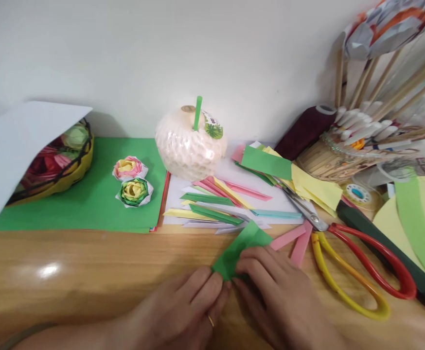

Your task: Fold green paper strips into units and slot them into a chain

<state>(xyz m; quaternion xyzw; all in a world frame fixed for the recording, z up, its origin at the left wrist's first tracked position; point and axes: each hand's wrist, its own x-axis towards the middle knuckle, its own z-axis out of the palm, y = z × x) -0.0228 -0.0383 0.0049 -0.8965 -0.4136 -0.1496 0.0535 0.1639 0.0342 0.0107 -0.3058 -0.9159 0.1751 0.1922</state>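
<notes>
A small piece of green paper [242,245] lies at a slant between my two hands, just above the wooden table. My left hand [194,304] has its fingers curled, pinching the paper's lower left corner; a ring shows on one finger. My right hand [278,287] grips the right side, its fingers bent over the paper and hiding that edge. Right behind the paper are several folded paper strips [212,198] in green, yellow, pink and white. Scissors [318,221] with one red and one yellow handle lie open to the right of my right hand.
Two folded paper flowers [134,192] sit on green sheets [81,214] at left, near a yellow basket [64,180]. A foam-wrapped coconut [190,146] with a green straw stands against the wall. At right are a dark thread cone [305,131] and a bamboo pot [318,158] of sticks.
</notes>
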